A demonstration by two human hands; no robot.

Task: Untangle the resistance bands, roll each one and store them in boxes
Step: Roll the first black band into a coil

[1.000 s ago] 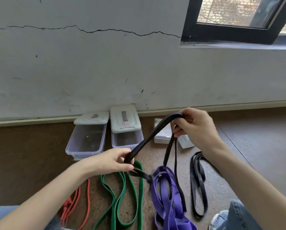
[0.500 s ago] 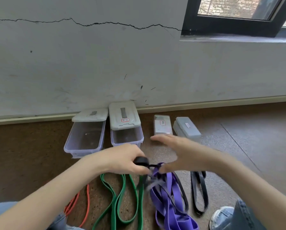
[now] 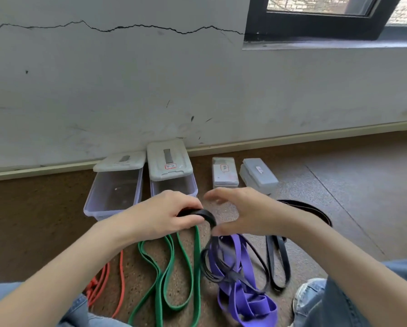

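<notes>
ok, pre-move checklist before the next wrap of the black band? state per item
1. Left hand grips the started black roll: ok.
2. Right hand has hold of the band: not ok, fingers open beside the roll.
3. Black band's loose tail free of the purple band: not ok, it lies across it.
4. A box open to take the roll: ok, left clear box has its lid slid back.
5. Roll wound tight: cannot tell, the hand hides most of it.
6. Green band clear of the tail: ok.
</notes>
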